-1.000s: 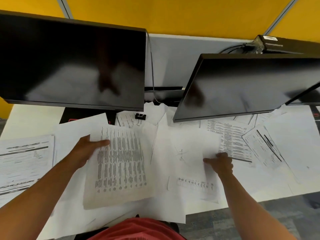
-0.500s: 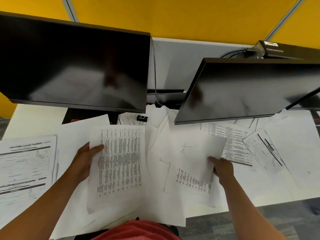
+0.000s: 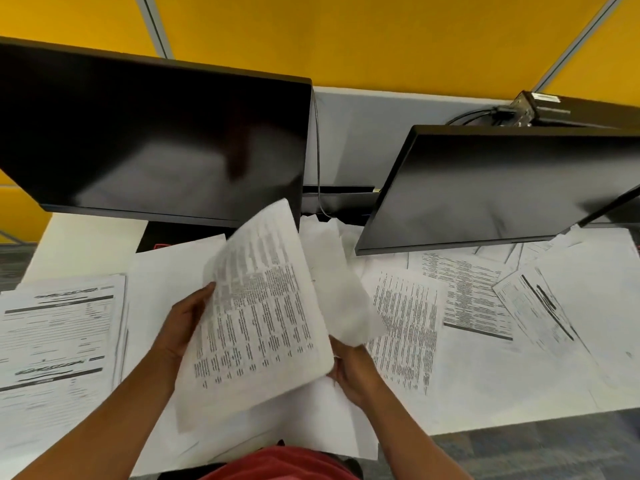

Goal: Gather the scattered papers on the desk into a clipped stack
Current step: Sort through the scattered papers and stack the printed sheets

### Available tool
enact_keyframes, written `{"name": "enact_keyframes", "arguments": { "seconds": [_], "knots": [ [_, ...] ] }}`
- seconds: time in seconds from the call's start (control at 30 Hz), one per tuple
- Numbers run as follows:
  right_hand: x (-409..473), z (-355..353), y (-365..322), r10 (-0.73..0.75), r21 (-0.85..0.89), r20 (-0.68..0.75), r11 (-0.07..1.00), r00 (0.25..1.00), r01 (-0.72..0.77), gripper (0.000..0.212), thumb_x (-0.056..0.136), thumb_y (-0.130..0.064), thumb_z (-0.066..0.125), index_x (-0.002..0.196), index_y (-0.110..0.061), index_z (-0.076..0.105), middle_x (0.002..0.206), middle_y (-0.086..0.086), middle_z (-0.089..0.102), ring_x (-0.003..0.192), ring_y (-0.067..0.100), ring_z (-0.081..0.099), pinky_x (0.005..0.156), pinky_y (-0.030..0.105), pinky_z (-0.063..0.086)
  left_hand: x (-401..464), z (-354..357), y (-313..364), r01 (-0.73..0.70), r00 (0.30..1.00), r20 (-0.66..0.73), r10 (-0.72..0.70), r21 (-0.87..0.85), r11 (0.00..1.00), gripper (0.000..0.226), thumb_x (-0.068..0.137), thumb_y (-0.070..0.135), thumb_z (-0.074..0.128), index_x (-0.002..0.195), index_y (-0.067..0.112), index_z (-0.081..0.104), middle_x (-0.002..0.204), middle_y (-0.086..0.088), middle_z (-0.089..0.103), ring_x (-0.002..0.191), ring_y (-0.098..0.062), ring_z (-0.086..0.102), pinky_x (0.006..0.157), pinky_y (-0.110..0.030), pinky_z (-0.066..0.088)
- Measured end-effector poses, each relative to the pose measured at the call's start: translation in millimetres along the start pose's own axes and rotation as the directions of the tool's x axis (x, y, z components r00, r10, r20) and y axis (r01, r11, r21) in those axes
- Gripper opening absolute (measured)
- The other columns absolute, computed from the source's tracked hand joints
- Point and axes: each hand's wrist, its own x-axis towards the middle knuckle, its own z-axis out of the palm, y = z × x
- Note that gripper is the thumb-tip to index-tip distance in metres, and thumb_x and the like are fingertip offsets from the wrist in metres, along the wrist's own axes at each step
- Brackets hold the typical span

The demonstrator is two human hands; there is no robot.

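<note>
We have lifted the printed sheet (image 3: 256, 320) off the bench (image 3: 86, 244); a second ago it lay flat under our left hand (image 3: 183, 327), and now it stands tilted up in front of us, its top edge reaching the lower rim of the left monitor (image 3: 152, 140). The left hand grips its left edge, thumb on the printed face. Our right hand (image 3: 349, 368) has come in from the right side of the pile and carries a blank sheet (image 3: 346, 306), pinched at its lower corner and blurred with motion, so that it sits just behind and beside the printed one. We judge that the two pickups are being merged into the start of a single stack held in the air. Most of the job is still ahead: a form page (image 3: 59, 341) lies far left, a dense text page (image 3: 408, 323) just right of our hands, more printed pages (image 3: 533, 306) under the right monitor (image 3: 498, 185), and loose white sheets cover the near edge. The small black clip that showed below the left monitor earlier is now hidden behind the raised paper, so we cannot say where it sits. Next comes squaring the two sheets together, then reaching for the remaining pages.
</note>
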Motion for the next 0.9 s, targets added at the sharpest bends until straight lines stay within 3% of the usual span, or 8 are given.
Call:
{"name": "enact_keyframes", "arguments": {
  "seconds": [0.2, 0.37, 0.43, 0.5, 0.57, 0.63, 0.77, 0.9],
  "knots": [
    [-11, 5, 10, 0.137, -0.075, 0.115, 0.989, 0.984, -0.129, 0.034, 0.098, -0.008, 0.06, 0.132, -0.003, 0.058, 0.115, 0.02, 0.073, 0.068, 0.025, 0.073, 0.064, 0.034, 0.062, 23, 2, -29, -0.121, 0.954, -0.221, 0.203, 0.335, 0.934, 0.032, 0.091, 0.022, 0.071, 0.121, 0.013, 0.066, 0.11, -0.007, 0.074, 0.093, -0.023, 0.071, 0.077, -0.034, 0.057],
    [-28, -10, -4, 0.185, -0.435, 0.318, 0.9, 0.93, -0.03, 0.032, 0.092, -0.01, 0.066, 0.124, -0.008, 0.065, 0.113, 0.014, 0.075, 0.1, 0.029, 0.071, 0.092, 0.048, 0.057, 26, 13, -38, -0.136, 0.958, -0.205, 0.199, 0.286, 0.949, 0.036, 0.085, -0.007, 0.069, 0.117, 0.007, 0.061, 0.106, -0.007, 0.074, 0.089, -0.021, 0.071, 0.066, -0.035, 0.059],
    [-16, -31, -14, 0.029, -0.624, 0.134, 0.779, 0.991, 0.062, 0.018, 0.084, -0.009, 0.071, 0.102, -0.012, 0.072, 0.1, 0.013, 0.077, 0.092, 0.022, 0.07, 0.096, 0.055, 0.054, 26, 11, -33, -0.198, 0.951, -0.178, 0.253, 0.275, 0.941, 0.038, 0.084, -0.013, 0.065, 0.116, 0.006, 0.064, 0.106, -0.007, 0.075, 0.091, -0.02, 0.072, 0.07, -0.033, 0.061],
    [-2, -52, -21, -0.363, -0.834, -0.157, 0.547, 0.919, 0.073, 0.022, 0.084, -0.031, 0.072, 0.105, -0.022, 0.071, 0.108, 0.011, 0.072, 0.098, 0.022, 0.067, 0.093, 0.052, 0.054, 28, 3, -25, -0.218, 0.947, -0.169, 0.274, 0.288, 0.932, 0.04, 0.086, -0.009, 0.065, 0.124, 0.006, 0.063, 0.115, -0.012, 0.072, 0.101, -0.025, 0.07, 0.082, -0.036, 0.058],
    [7, -64, -23, -0.579, -0.95, -0.266, 0.295, 0.771, -0.105, 0.068, 0.082, -0.058, 0.07, 0.138, -0.024, 0.053, 0.145, 0.01, 0.05, 0.13, 0.034, 0.05, 0.107, 0.048, 0.041, 31, -5, -15, -0.192, 0.954, -0.173, 0.246, 0.282, 0.94, 0.032, 0.089, -0.002, 0.065, 0.121, 0.004, 0.066, 0.114, -0.015, 0.072, 0.103, -0.029, 0.069, 0.089, -0.038, 0.054],
    [14, -71, -22, -0.518, -0.956, -0.293, 0.178, 0.804, -0.235, 0.112, 0.076, -0.077, 0.063, 0.16, -0.02, 0.016, 0.167, 0.01, 0.014, 0.15, 0.039, 0.021, 0.119, 0.052, 0.022, 33, -14, -8, -0.161, 0.967, -0.147, 0.207, 0.278, 0.947, 0.027, 0.09, 0.003, 0.065, 0.117, 0.006, 0.069, 0.112, -0.012, 0.074, 0.108, -0.03, 0.068, 0.099, -0.044, 0.05],
    [21, -79, -20, -0.487, -0.953, -0.3, 0.19, 0.82, -0.235, 0.107, 0.077, -0.071, 0.067, 0.159, -0.022, 0.019, 0.165, 0.007, 0.023, 0.149, 0.037, 0.023, 0.117, 0.052, 0.027, 24, -21, -8, -0.183, 0.967, -0.092, 0.236, 0.391, 0.902, 0.034, 0.089, 0.008, 0.071, 0.121, 0.018, 0.068, 0.115, -0.004, 0.074, 0.11, -0.026, 0.068, 0.101, -0.047, 0.049],
    [11, -95, -29, -0.661, -0.935, -0.354, 0.279, 0.662, -0.221, 0.083, 0.075, -0.061, 0.075, 0.141, -0.018, 0.048, 0.146, 0.012, 0.05, 0.13, 0.038, 0.049, 0.104, 0.053, 0.041, 18, -13, -23, -0.213, 0.95, -0.103, 0.295, 0.478, 0.852, 0.028, 0.087, 0.01, 0.074, 0.111, 0.024, 0.07, 0.106, 0.002, 0.076, 0.099, -0.017, 0.071, 0.088, -0.04, 0.056]
  ]
}}
